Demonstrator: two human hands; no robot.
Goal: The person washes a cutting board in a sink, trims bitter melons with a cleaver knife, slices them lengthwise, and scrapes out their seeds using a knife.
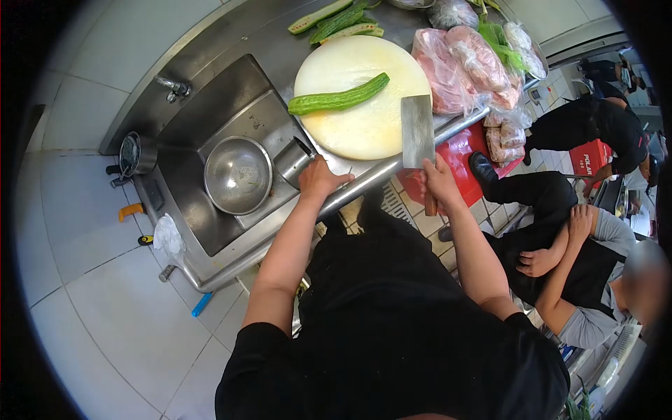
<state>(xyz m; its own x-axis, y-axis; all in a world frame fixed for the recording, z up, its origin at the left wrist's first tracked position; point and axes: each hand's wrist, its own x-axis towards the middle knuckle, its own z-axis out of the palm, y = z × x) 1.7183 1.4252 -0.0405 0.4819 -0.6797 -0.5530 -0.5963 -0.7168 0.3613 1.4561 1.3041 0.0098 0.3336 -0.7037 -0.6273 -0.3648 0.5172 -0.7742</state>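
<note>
My right hand (pixel 440 183) is wrapped around the wooden handle of a cleaver (pixel 418 131). Its broad blade stands over the right edge of a round white cutting board (pixel 336 143). A long green ridged gourd (pixel 339 96) lies whole across the board. My left hand (pixel 323 180) is at the front rim of the sink, below the board, with its thumb stretched out to the right and its other fingers partly hidden. Beside it a metal cylinder-shaped container (pixel 292 161) leans in the sink. Behind the board lie cut gourd pieces (pixel 343 21) with pale flesh showing.
A metal bowl (pixel 238 175) sits in the steel sink (pixel 203 231), under a tap (pixel 173 88). Bags of raw meat (pixel 448 77) crowd the counter's right. A red mat (pixel 458 164) lies on the floor. One person (pixel 584 280) sits close on my right; another (pixel 595 129) bends farther back.
</note>
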